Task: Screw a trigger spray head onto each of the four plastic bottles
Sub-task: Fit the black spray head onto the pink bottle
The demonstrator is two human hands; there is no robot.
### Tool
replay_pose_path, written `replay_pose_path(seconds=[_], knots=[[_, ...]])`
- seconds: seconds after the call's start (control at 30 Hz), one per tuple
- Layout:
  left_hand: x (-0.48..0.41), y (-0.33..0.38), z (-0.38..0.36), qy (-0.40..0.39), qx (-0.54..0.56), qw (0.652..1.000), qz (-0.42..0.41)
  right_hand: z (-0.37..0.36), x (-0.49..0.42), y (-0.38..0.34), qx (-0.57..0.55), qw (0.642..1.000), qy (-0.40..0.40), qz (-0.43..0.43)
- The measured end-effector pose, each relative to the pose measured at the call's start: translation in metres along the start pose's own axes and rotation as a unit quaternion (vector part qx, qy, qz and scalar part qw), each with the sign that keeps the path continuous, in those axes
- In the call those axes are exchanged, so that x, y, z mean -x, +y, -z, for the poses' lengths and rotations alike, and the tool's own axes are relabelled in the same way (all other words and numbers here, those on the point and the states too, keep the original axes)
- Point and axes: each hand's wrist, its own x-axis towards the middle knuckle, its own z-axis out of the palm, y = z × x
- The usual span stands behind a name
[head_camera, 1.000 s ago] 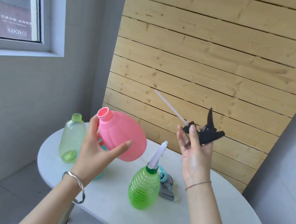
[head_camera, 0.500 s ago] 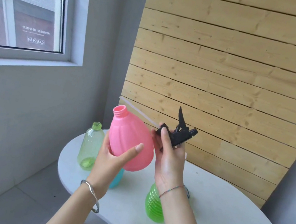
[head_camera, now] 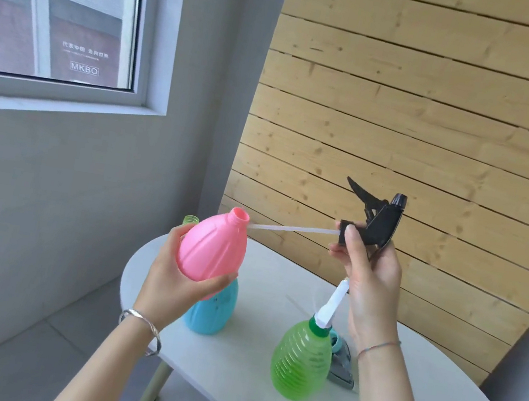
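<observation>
My left hand grips the pink bottle in the air, tilted, its open neck pointing up and right. My right hand holds the black trigger spray head to the right of it. The head's white dip tube reaches left, its tip right at the pink neck. On the white table stand a green ribbed bottle with a white spray head on it, and a blue bottle partly behind my left hand. Only the neck of a clear green bottle shows behind the pink one.
A loose teal and grey spray head lies on the table behind the green ribbed bottle. A wooden slat wall rises behind the table, a grey wall with a window at the left. The table's front edge runs close to my forearms.
My right hand has moved the black spray head out to the right and turned it, so the dip tube now points at the pink bottle's neck. The camera has shifted closer.
</observation>
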Motion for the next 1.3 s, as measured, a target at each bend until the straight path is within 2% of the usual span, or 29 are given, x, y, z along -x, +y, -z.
replay_pose_path(seconds=[0.17,0.53,0.6,0.8,1.0,1.07,1.23,1.3], knots=[[0.002,0.000,0.001,-0.008,-0.064,0.996,-0.055,0.007,-0.003,-0.011,0.018,0.999,0.003,0.033],[0.008,0.001,-0.008,-0.019,-0.081,0.994,-0.065,0.013,-0.002,-0.015,0.023,0.998,0.014,0.049],[0.009,0.003,-0.008,-0.021,-0.084,0.994,-0.068,0.010,-0.001,-0.014,0.030,0.999,-0.014,0.033],[0.017,0.015,-0.019,-0.075,-0.091,0.988,-0.105,-0.014,0.013,-0.005,0.045,0.985,-0.163,-0.019],[0.022,0.021,-0.021,-0.134,-0.034,0.989,-0.059,-0.007,0.014,-0.009,0.110,0.961,-0.253,-0.018],[0.026,0.022,-0.023,-0.155,-0.011,0.987,-0.042,-0.005,0.013,-0.010,0.140,0.961,-0.238,-0.014],[0.030,0.025,-0.031,-0.157,0.008,0.987,-0.032,-0.019,0.019,-0.002,0.157,0.980,-0.121,0.030],[0.030,0.026,-0.034,-0.162,0.026,0.986,-0.024,-0.024,0.022,0.001,0.141,0.981,-0.131,0.018]])
